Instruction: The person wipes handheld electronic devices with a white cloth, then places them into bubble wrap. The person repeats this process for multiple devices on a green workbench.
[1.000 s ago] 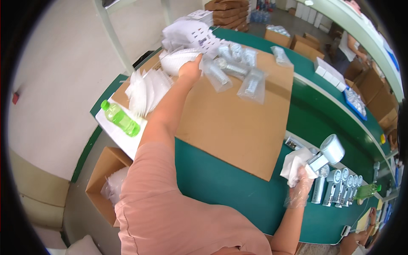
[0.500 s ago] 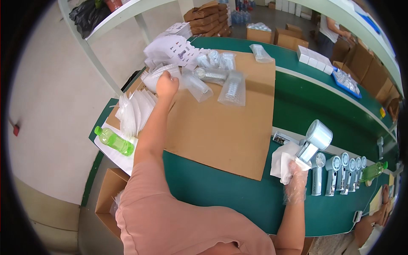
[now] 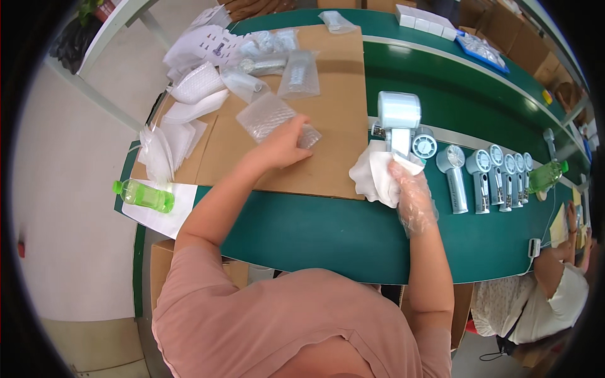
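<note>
My left hand (image 3: 287, 145) is over the cardboard sheet, its fingers closed around the lower right part of a clear bubble-wrap bag (image 3: 263, 115). The bag lies flat under and between the fingers. In a clear plastic glove, my right hand (image 3: 413, 189) grips a light blue handheld fan (image 3: 399, 110) by its handle, with a white cloth (image 3: 376, 173) bunched around the grip. The fan's round head points up, above the green table. Left of my left hand are stacked bubble-wrap bags (image 3: 196, 83) and thin white sleeves (image 3: 157, 154).
The cardboard sheet (image 3: 252, 176) covers much of the green table (image 3: 309, 233). Bagged fans (image 3: 299, 74) lie at its far side. Several fans (image 3: 454, 179) stand in a row at right, near a green bottle (image 3: 547, 176). Another bottle (image 3: 145, 195) lies left. A co-worker (image 3: 542, 290) sits at right.
My left hand has come from the bag stack toward the middle of the cardboard, bringing one bubble-wrap bag. My right hand still holds the fan and cloth; the fan stands more upright. The view has shifted.
</note>
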`<state>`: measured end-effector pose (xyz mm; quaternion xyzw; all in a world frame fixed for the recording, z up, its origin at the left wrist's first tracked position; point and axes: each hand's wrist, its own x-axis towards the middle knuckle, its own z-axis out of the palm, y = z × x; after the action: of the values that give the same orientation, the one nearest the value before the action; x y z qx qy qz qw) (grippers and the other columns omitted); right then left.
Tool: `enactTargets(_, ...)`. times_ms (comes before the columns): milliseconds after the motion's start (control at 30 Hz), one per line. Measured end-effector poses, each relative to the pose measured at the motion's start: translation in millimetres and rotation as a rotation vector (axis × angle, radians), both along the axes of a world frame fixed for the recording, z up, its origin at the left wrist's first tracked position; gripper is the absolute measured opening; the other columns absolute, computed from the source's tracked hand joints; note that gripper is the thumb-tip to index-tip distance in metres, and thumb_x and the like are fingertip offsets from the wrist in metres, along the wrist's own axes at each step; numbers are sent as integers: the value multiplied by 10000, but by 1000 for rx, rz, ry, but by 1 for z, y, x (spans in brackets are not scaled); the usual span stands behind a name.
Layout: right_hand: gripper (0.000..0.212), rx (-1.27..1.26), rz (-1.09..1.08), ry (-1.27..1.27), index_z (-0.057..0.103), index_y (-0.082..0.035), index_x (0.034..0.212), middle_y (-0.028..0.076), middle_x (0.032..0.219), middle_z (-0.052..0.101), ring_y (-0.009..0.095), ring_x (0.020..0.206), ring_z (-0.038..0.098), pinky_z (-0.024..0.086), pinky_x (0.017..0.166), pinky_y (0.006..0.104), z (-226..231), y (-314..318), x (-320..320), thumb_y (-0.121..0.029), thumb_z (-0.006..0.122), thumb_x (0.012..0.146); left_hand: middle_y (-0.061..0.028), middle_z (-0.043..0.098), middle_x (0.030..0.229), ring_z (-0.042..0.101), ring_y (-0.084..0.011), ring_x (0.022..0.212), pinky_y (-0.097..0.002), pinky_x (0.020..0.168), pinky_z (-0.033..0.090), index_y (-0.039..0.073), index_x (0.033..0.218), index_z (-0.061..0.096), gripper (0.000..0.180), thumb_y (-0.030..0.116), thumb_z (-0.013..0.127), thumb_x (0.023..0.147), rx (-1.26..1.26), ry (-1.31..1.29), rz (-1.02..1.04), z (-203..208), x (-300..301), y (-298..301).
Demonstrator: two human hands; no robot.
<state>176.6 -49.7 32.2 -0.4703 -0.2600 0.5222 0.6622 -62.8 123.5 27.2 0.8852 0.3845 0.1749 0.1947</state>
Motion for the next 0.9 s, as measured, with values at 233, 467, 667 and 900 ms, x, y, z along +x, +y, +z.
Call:
enactTargets(233, 561, -205, 117, -131, 452, 2, 1311, 128, 1129, 607, 183, 953, 621, 521, 795, 304, 10, 1, 5, -241, 680, 860, -112, 623, 748, 581, -283, 699, -354, 660, 469, 3, 824, 581, 157, 116, 683, 784, 33, 184, -14, -12, -20, 19)
enactTargets(467, 569, -225, 285, -26, 451, 15, 1300, 131, 1103, 610, 187, 947, 619, 521, 804, 297, 6, -4, -15, -244, 693, 855, -18, 655, 800, 583, -96, 687, -276, 605, 472, 9, 943, 667, 125, 101, 608, 883, -554, -181, 56, -21, 2, -5)
enactTargets(667, 445, -397, 546, -234, 555, 29, 1170, 115, 1012, 639, 168, 860, 628, 510, 747, 285, 13, 4, -31, -287, 661, 875, -12, 615, 721, 499, -63, 566, -222, 482, 391, 13, 902, 682, 134, 125, 617, 866, -926, -385, 177, -28, -6, 6)
enactTargets(900, 476, -406, 574, -372, 588, 27, 1121, 130, 968, 647, 186, 802, 627, 502, 714, 304, 4, 6, -33, -390, 602, 893, -83, 604, 720, 568, -201, 647, -352, 609, 468, 2, 871, 654, 115, 100, 630, 815, -128, -146, -9, -1, 11, -11)
